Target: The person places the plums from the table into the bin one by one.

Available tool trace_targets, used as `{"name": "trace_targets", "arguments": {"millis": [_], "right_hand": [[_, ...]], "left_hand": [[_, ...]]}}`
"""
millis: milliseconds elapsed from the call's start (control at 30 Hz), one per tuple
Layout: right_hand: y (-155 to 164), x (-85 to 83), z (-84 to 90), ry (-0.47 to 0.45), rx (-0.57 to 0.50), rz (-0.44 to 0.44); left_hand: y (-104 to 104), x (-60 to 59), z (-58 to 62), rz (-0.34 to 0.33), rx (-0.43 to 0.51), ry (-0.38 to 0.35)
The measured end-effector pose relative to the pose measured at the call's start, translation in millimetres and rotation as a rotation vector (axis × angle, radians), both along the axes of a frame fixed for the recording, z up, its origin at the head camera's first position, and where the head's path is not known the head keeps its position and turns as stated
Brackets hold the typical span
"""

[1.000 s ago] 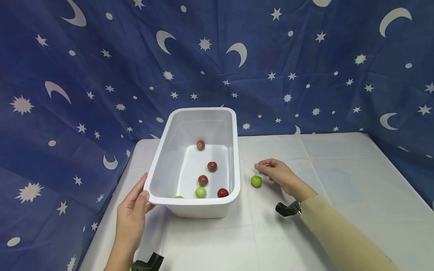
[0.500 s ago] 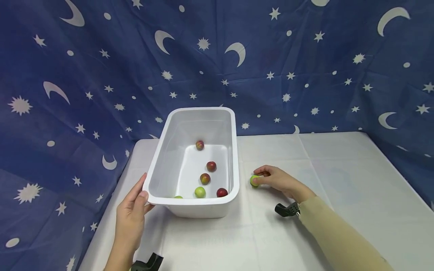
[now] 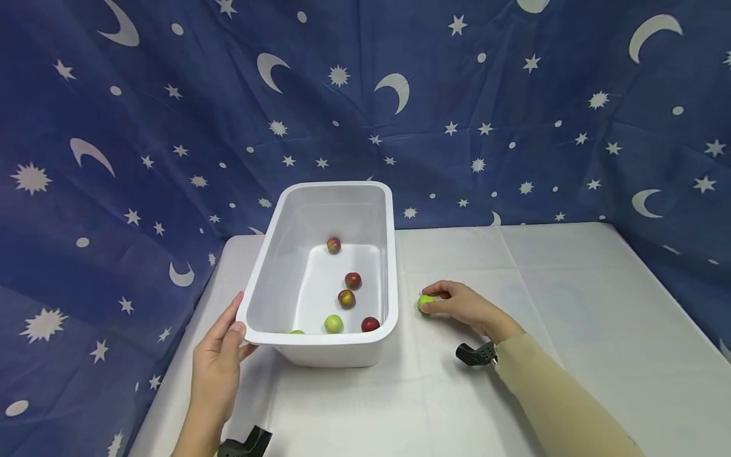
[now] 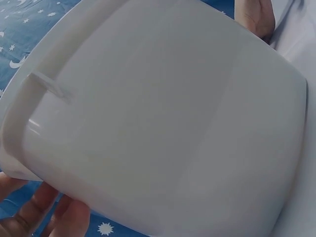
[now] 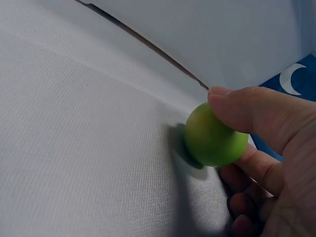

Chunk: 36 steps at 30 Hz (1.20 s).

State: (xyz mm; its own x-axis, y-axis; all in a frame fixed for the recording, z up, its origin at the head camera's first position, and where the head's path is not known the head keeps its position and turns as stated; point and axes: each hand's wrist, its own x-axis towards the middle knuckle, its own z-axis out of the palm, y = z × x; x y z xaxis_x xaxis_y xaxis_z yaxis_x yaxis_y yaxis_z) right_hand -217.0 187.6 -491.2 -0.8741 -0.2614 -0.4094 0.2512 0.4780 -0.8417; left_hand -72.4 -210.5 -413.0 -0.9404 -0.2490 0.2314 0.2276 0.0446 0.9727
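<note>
A white plastic tub (image 3: 268, 279) stands on the white table with several small red and green fruits inside, such as a green fruit (image 3: 334, 324) and a red fruit (image 3: 370, 324) near its front wall. My left hand (image 3: 219, 355) rests against the tub's front left corner, thumb on the rim; the left wrist view is filled by the tub's wall (image 4: 163, 123). Right of the tub, my right hand (image 3: 462, 306) pinches a small green fruit (image 3: 425, 303) on the tablecloth. The right wrist view shows thumb and fingers around that green fruit (image 5: 213, 135).
The table (image 3: 571, 304) is covered in white cloth, with a blue curtain (image 3: 514, 114) printed with moons and stars behind and to both sides. Black wrist camera mounts (image 3: 474, 353) show at my wrists.
My right hand moved left to the green fruit and closed its fingers around it. The left hand has stayed at the tub's corner.
</note>
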Motion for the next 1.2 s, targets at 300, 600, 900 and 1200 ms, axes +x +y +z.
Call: {"name": "trace_targets", "arguments": {"millis": [300,600,900,1200], "right_hand": [[-1,-0.1,-0.9,0.031,0.045,0.004],[3,2.8,2.2,0.028,-0.002,0.054],[9,2.0,4.5,-0.001,-0.032,0.059],[16,-6.5,8.2,0.001,-0.132,-0.014]], "left_hand": [[1,0.1,1.4,0.007,-0.007,-0.003],[1,0.0,0.5,0.015,-0.012,-0.002],[1,0.8,-0.2,-0.003,-0.034,0.003],[-1,1.0,-1.1,-0.004,-0.022,0.003]]}}
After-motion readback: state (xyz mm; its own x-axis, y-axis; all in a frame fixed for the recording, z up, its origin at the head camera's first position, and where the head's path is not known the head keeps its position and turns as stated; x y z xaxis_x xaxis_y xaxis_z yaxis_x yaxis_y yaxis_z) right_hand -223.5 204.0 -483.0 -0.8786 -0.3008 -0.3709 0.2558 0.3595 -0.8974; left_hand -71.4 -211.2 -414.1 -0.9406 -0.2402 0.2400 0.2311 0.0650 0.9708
